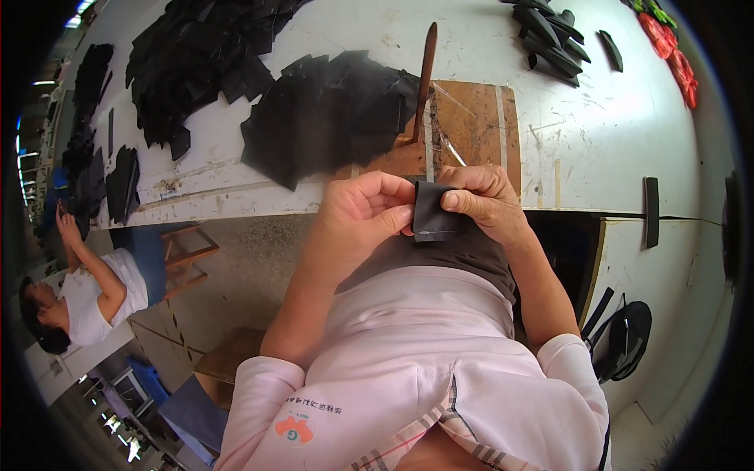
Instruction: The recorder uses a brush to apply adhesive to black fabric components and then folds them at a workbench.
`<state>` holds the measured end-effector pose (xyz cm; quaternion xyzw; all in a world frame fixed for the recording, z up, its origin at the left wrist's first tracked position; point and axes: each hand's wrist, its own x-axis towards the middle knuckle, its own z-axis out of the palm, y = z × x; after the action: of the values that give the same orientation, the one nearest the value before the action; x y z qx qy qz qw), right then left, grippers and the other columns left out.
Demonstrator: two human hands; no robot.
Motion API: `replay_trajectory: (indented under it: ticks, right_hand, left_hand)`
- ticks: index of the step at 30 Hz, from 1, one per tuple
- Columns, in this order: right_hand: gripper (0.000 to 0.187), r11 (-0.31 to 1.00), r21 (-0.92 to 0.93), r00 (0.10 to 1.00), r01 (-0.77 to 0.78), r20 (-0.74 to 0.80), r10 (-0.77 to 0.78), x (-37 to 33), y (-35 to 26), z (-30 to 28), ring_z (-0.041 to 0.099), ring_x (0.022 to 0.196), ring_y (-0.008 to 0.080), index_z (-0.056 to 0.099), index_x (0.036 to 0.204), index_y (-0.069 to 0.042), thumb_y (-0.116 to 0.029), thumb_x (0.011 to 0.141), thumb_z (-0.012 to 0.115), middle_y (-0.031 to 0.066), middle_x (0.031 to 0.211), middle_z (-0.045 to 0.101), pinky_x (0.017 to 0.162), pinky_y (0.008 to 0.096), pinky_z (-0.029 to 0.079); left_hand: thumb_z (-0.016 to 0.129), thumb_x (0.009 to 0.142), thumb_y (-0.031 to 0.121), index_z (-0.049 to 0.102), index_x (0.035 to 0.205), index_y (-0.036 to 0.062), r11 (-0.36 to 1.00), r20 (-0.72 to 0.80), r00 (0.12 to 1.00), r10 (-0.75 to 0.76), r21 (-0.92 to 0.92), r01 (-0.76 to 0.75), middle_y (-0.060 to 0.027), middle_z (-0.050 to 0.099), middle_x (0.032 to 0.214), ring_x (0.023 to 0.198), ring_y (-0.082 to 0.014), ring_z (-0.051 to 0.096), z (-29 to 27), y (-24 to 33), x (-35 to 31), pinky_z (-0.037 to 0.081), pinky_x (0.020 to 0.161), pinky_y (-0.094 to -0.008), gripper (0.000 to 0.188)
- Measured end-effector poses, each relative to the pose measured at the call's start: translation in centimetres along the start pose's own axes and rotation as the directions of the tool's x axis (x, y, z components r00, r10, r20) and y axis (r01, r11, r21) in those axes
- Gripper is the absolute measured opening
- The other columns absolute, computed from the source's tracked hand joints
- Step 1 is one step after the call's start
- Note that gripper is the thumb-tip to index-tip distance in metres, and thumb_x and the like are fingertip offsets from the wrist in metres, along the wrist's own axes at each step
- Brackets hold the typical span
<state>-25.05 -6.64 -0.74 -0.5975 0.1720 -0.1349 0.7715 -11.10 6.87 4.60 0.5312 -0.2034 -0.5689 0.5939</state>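
Before my waist, both hands hold a small folded black piece of fabric-like sheet (434, 210) with a pale line along its lower edge. My left hand (369, 210) pinches its left edge between thumb and fingers. On the other side my right hand (488, 206) is closed on it, thumb pressed flat on its face. Just beyond the right fingers shows a thin whitish tool (453, 151); whether it touches them I cannot tell. A brown wooden board (475, 125) lies at the table edge, with a dark slim stick (425, 82) rising from it.
Flat black pieces spread left of the board (330, 118), and a larger black heap (196, 71) lies behind. Rolled black pieces (547, 35) and red plastic bags (671, 59) sit at the far right of the white table (605, 149). Another person (98, 286) works at left.
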Motion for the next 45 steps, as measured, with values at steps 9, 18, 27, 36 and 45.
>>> replay_trajectory:
  ticks: [9, 18, 27, 36, 45]
  right_hand:
    - [0.017, 0.8, -0.527, 0.953, 0.285, 0.063, -0.298, 0.5, -0.7, 1.1, 0.052, 0.063, 0.0241, 0.059, 0.067, -0.002, -0.017, 0.069, 0.067, 0.0096, 0.061, 0.053, 0.057, 0.0329, 0.041]
    - [0.019, 0.596, -0.739, 0.911, 0.314, 0.057, -0.409, -0.7, -1.4, 1.2, 0.051, 0.076, 0.0221, 0.057, 0.07, -0.007, -0.024, 0.069, 0.065, 0.0056, 0.074, 0.054, 0.065, 0.0337, 0.04]
    - [0.023, 0.56, -0.765, 0.792, 0.317, -0.112, -0.601, 0.2, -2.0, 4.5, 0.049, 0.074, 0.0221, 0.054, 0.067, -0.006, -0.024, 0.06, 0.067, 0.006, 0.074, 0.047, 0.062, 0.0328, 0.041]
    - [0.015, 0.66, -0.704, 0.758, 0.263, -0.272, -0.592, 0.3, -1.6, 5.6, 0.052, 0.065, 0.0225, 0.052, 0.058, -0.004, -0.016, 0.058, 0.061, 0.0076, 0.065, 0.047, 0.053, 0.0327, 0.044]
    - [0.016, 0.449, -0.849, 0.765, 0.279, -0.085, -0.638, 1.0, 0.0, 5.4, 0.054, 0.068, 0.0247, 0.055, 0.061, 0.0, -0.015, 0.062, 0.06, 0.0115, 0.067, 0.049, 0.056, 0.0332, 0.045]
  left_hand:
    - [0.052, 0.075, -0.009, 0.055, 0.094, -0.0052, 0.952, -0.175, 0.98, 0.093, 0.305, -0.036, -0.0039, 0.059, 0.081, 0.073, -0.0065, 0.056, 0.1, -1.1, -0.3, 0.043, 0.066, -0.0167, 0.02]
    - [0.06, 0.078, 0.003, 0.055, 0.086, -0.0025, 0.929, -0.121, 0.963, 0.241, 0.317, -0.193, -0.0025, 0.056, 0.074, 0.066, -0.0056, 0.052, -0.6, -2.4, 0.4, 0.042, 0.061, -0.0155, 0.011]
    - [0.059, 0.078, 0.002, 0.052, 0.084, -0.0034, 0.79, -0.287, 0.779, 0.557, 0.473, -0.39, -0.0049, 0.055, 0.073, 0.063, -0.0079, 0.052, 0.2, -2.1, 1.1, 0.042, 0.055, -0.0166, 0.01]
    - [0.054, 0.08, -0.004, 0.054, 0.086, -0.0044, 0.558, -0.156, 0.726, 0.67, 0.75, -0.354, -0.0041, 0.055, 0.074, 0.063, -0.0069, 0.051, 0.5, -3.0, 0.9, 0.043, 0.057, -0.0161, 0.007]
    - [0.054, 0.078, -0.006, 0.055, 0.088, -0.0059, 0.602, -0.206, 0.76, 0.616, 0.745, -0.286, -0.0057, 0.056, 0.077, 0.069, -0.0079, 0.053, 0.6, -3.8, 1.3, 0.044, 0.061, -0.0174, 0.009]
